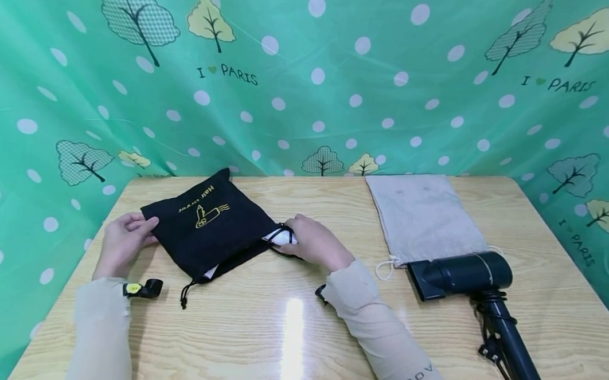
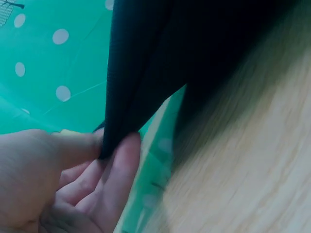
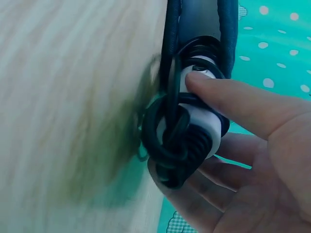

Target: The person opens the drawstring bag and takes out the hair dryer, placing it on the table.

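A black drawstring bag (image 1: 230, 220) printed "Hair Dryer" in yellow lies at the left half of the table. My left hand (image 1: 126, 238) pinches its left corner between thumb and fingers, plain in the left wrist view, where the black cloth (image 2: 141, 73) hangs from the fingertips. Out of the bag's open mouth on the right sticks a white hair dryer's handle (image 3: 204, 119) with a black cord (image 3: 167, 131) wound about it. Around that handle my right hand (image 1: 314, 242) curls its thumb and fingers. The dryer's body is mostly hidden inside the bag.
On the right lies a dark hair dryer (image 1: 465, 273) with its cord wrapped round the handle. Its body touches the lower edge of a light grey drawstring bag (image 1: 427, 219). A green patterned curtain (image 1: 309, 98) hangs behind the wooden table (image 1: 224, 346).
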{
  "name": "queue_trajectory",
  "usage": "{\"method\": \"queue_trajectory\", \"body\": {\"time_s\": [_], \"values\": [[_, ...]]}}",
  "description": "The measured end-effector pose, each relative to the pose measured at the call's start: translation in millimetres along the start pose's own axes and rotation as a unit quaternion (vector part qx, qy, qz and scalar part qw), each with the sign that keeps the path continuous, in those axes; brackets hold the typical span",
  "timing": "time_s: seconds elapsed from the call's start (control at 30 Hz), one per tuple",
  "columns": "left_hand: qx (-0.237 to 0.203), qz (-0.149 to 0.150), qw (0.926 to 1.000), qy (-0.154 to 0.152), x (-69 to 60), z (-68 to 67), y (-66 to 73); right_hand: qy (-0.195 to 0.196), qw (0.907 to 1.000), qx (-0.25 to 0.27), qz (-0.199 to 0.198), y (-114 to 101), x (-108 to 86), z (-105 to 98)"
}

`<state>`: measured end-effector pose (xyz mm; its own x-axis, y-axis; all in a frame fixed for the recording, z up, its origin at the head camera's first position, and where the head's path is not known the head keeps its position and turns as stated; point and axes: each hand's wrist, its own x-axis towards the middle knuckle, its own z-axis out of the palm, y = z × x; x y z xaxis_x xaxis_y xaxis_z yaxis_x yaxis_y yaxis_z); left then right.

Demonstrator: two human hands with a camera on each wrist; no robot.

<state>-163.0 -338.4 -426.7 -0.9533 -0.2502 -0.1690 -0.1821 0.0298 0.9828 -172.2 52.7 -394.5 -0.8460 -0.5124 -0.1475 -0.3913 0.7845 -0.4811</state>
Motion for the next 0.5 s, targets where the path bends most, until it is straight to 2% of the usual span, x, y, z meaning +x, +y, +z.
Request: {"method": "queue_trajectory", "body": {"time_s": [0.13, 0.27, 0.37, 0.5], "values": [[-0.01, -0.006, 0.9992, 0.037, -1.1, -1.1, 2.1, -0.001, 1.0, 0.002, -0.009, 2.1, -2.2, -1.1], [-0.022, -0.009, 0.9983, 0.054, -1.5, -0.2, 4.2, -0.002, 0.9999, 0.006, -0.013, 4.7, -2.8, -3.1], [-0.017, -0.007, 0.9986, 0.05, -2.1, 0.7, 5.0, -0.003, 0.9998, 0.009, -0.014, 5.5, -2.3, -3.4], [0.016, -0.016, 0.9996, 0.017, -4.3, -0.2, 4.7, -0.005, 0.9998, 0.008, -0.02, 5.6, -0.8, -2.2]]}}
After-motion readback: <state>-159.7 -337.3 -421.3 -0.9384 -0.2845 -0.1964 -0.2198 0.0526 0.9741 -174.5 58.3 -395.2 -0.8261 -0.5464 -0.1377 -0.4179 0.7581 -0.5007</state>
